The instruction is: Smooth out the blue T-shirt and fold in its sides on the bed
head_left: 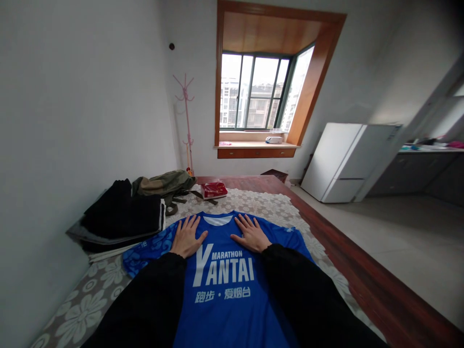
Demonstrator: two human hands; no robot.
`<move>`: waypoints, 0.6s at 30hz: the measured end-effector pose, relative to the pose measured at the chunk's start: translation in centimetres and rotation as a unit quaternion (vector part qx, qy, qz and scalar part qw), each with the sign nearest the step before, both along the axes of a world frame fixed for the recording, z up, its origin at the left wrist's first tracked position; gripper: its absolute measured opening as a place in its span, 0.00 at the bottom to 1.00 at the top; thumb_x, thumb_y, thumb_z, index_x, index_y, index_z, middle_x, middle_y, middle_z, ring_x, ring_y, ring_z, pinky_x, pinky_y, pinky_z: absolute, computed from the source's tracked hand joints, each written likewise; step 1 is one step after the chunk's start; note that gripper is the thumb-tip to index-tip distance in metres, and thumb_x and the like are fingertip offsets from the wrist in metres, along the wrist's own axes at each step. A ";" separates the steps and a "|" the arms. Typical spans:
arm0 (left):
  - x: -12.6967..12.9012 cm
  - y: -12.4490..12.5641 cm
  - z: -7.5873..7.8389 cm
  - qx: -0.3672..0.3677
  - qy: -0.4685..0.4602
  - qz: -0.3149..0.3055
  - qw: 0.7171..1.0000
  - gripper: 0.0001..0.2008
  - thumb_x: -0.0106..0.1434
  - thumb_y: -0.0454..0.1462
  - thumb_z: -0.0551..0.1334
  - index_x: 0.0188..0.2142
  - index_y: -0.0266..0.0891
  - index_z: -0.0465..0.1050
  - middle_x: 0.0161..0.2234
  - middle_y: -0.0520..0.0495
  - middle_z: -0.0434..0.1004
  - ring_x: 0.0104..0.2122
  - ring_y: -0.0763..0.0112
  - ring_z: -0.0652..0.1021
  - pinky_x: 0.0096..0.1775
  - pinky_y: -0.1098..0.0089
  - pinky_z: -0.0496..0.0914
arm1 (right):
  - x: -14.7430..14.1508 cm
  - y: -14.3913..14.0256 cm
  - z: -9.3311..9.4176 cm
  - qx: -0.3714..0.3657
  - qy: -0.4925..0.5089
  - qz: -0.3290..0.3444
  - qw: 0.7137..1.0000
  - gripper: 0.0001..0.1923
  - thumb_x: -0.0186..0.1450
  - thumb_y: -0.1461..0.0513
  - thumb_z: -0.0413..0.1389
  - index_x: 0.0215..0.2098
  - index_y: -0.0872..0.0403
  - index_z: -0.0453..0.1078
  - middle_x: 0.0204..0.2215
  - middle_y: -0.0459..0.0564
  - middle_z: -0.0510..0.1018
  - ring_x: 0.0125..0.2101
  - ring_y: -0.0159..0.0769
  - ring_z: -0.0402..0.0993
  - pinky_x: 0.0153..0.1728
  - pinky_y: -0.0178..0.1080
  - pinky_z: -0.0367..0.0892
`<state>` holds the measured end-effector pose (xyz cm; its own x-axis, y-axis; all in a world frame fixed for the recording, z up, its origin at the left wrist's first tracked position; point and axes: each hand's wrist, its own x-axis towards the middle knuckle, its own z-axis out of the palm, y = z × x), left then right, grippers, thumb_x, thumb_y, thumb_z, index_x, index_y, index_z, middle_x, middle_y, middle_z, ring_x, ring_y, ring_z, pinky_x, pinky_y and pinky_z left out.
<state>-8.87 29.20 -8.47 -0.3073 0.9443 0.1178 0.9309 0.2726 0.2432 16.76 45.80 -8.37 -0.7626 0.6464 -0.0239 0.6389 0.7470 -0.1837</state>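
Blue polyester-looking fabric is spread flat in front of the person: a T-shirt printed "MARATHON YANTAI", laid chest-up on a lace-patterned cover over a low wooden bed platform. Its long axis runs straight away from the person, collar toward the far edge and hem toward the near edge, which is hidden below the frame. Both hands are pressed flat on the upper chest, fingers spread and extended, nothing gripped. The left hand is placed just left of the collar, the right hand just right of it, so each shoulder is about equally close to its own hand. The sleeves are seen spread out sideways beyond the hands.

Toward the left edge, along the wall, a stack of folded dark clothes lies close beside the left sleeve, perhaps touching it; an olive bag and a red packet are set farther back, apart from the shirt. Open cover is left beyond the collar and along the right edge, where the platform's wooden border drops to the floor.
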 end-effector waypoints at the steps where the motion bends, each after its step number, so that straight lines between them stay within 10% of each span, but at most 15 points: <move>1: 0.0 0.0 -0.2 0.000 -0.002 -0.001 1.000 0.40 0.72 0.60 0.47 0.73 0.39 0.51 0.73 0.42 0.47 0.72 0.50 0.48 0.70 0.45 0.40 | 0.0 -0.2 -0.1 0.000 0.000 -0.002 1.000 0.49 0.69 0.32 0.40 0.76 0.51 0.43 0.75 0.52 0.41 0.74 0.52 0.33 0.71 0.59 0.29; 5: -0.1 0.1 -0.6 0.006 -0.008 -0.001 1.000 0.43 0.70 0.63 0.48 0.73 0.37 0.52 0.73 0.39 0.48 0.72 0.48 0.48 0.69 0.42 0.40 | 0.1 -0.7 -0.1 -0.004 0.051 0.007 0.999 0.46 0.69 0.36 0.46 0.75 0.51 0.47 0.75 0.52 0.48 0.73 0.54 0.39 0.71 0.59 0.34; 10: 0.3 -0.6 0.4 0.053 -0.012 0.000 0.998 0.35 0.72 0.56 0.51 0.69 0.36 0.59 0.70 0.37 0.57 0.70 0.50 0.56 0.68 0.48 0.48 | 4.8 1.6 1.7 0.008 0.222 -0.076 0.972 0.26 0.72 0.51 0.46 0.62 0.54 0.69 0.56 0.57 0.76 0.55 0.47 0.73 0.58 0.45 0.66; 14: 1.3 -1.6 1.2 0.082 -0.017 -0.017 0.996 0.18 0.73 0.48 0.53 0.49 0.41 0.74 0.54 0.41 0.76 0.56 0.55 0.73 0.59 0.57 0.65 | 13.0 6.1 3.1 0.026 0.150 -0.196 0.969 0.23 0.69 0.52 0.50 0.56 0.53 0.74 0.45 0.55 0.81 0.44 0.47 0.78 0.47 0.43 0.70; 18: 2.1 -2.0 1.4 0.082 -0.023 -0.033 0.996 0.18 0.68 0.49 0.62 0.52 0.42 0.73 0.58 0.42 0.73 0.59 0.52 0.70 0.60 0.55 0.64 | 18.4 8.3 2.2 0.030 0.030 -0.261 0.964 0.26 0.66 0.51 0.56 0.55 0.58 0.75 0.48 0.63 0.79 0.48 0.52 0.77 0.48 0.45 0.70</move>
